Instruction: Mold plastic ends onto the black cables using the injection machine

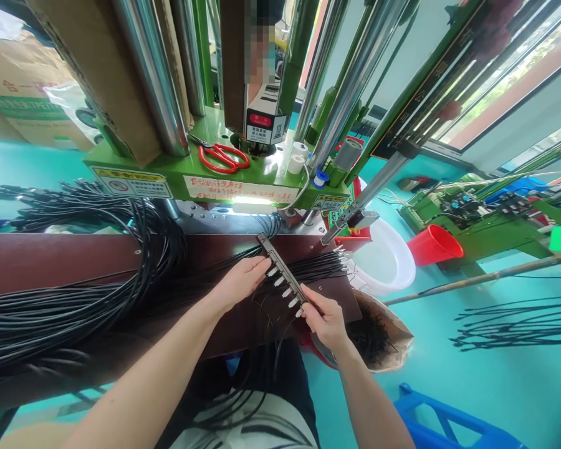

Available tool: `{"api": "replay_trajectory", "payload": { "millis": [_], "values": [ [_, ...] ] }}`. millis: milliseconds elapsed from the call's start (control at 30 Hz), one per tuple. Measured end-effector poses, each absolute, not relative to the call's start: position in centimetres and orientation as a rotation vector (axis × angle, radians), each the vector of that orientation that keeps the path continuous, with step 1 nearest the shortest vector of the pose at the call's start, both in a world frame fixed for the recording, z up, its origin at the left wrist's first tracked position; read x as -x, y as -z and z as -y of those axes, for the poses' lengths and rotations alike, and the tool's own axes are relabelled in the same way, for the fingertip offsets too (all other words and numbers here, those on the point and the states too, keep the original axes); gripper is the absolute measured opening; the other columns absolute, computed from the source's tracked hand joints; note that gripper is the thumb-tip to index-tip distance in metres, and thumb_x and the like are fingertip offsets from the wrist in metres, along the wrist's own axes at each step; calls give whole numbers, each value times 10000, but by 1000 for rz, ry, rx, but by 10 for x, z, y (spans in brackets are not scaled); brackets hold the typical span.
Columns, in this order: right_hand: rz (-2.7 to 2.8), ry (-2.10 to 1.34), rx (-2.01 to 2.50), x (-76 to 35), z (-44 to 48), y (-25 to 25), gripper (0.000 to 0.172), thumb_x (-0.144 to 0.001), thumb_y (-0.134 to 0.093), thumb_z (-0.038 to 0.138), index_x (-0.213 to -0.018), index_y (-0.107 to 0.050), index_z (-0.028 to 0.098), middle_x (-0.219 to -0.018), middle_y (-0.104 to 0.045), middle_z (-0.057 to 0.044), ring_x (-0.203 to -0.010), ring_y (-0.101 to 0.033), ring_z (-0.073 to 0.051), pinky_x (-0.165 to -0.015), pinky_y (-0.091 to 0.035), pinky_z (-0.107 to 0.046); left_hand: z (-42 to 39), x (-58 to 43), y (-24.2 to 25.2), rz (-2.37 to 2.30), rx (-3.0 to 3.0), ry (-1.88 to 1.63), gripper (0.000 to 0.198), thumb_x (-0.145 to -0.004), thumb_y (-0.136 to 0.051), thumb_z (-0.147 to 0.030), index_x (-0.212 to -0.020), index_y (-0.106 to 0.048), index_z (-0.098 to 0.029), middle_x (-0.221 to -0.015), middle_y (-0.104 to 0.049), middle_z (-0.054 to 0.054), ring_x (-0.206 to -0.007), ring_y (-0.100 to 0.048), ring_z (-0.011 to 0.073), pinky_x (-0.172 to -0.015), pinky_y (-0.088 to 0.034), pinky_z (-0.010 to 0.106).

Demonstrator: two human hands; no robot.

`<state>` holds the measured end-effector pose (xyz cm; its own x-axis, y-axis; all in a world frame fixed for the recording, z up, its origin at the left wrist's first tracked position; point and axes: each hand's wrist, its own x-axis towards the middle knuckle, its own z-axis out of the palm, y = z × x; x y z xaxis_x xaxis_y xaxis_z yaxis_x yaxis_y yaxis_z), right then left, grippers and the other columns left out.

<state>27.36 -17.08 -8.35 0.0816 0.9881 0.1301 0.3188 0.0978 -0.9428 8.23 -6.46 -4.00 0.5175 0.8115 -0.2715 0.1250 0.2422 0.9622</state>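
A long dark metal bar [285,271], with several silver connector ends along its lower edge, slants above the brown bench. My left hand [245,279] is closed by the bar's upper left part, fingers pinched at its edge. At the lower right end, my right hand [325,315] grips the bar between thumb and fingers. Black cables [273,340] hang from the connector side toward my lap. Just behind the bar lies a bundle of black cables with silver tips [341,259].
Thick black cable bundles [75,299] cover the bench's left side. A green machine [168,165] rises behind, with red-handled scissors [222,157] on it. To the right are a white tub [386,249], a red bucket [434,245], a bag of dark scraps [378,337] and a blue stool [449,415].
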Motion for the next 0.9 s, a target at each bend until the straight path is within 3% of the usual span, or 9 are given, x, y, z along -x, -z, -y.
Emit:
{"api": "replay_trajectory", "payload": {
  "millis": [133,267,433,567,667,900],
  "values": [
    [1238,-1006,1413,-276,170,71,360,-763,-589,331,-1099,-625,207,-627,-591,-2,-404,-418,-65,-373,-359,-211,65,-86,46,-1017,-1402,-657,328,-802,-392,-486,-651,-379,-195,-486,-299,-82,-419,-264,64,-426,-212,206],
    [1058,-1161,1501,-299,176,53,403,-679,-667,305,-1053,-604,169,-600,-574,18,-364,-340,-31,-325,-224,-179,68,-80,47,-1092,-1679,-727,252,-798,-429,-437,-883,-464,-202,-608,-475,-47,-538,-443,112,-538,-335,249],
    [1124,-1276,1667,-339,170,31,419,-639,-692,333,-990,-597,125,-593,-561,22,-358,-321,-22,-331,-171,-180,75,-64,29,-1097,-1942,-611,232,-792,-447,-380,-957,-493,-223,-716,-546,-30,-594,-476,125,-590,-344,268],
    [1450,-1288,1756,-353,133,10,386,-682,-636,346,-995,-603,122,-572,-549,29,-372,-357,-41,-343,-212,-186,75,-52,16,-1096,-1971,-595,202,-793,-439,-372,-900,-523,-223,-670,-548,-32,-579,-465,129,-568,-321,260],
    [1861,-1247,1745,-349,90,-1,298,-705,-570,261,-978,-614,150,-563,-542,46,-411,-443,-69,-391,-302,-190,75,-43,13,-1097,-1979,-582,191,-795,-441,-376,-857,-537,-223,-635,-534,-34,-560,-449,128,-554,-302,253],
    [2499,-817,1522,-310,4,12,256,-615,-542,94,-826,-675,150,-670,-592,14,-650,-536,-141,-605,-398,-239,79,-20,15,-1108,-2012,-556,193,-803,-436,-374,-800,-552,-220,-622,-552,-28,-576,-474,138,-558,-294,248]
  ]
}}
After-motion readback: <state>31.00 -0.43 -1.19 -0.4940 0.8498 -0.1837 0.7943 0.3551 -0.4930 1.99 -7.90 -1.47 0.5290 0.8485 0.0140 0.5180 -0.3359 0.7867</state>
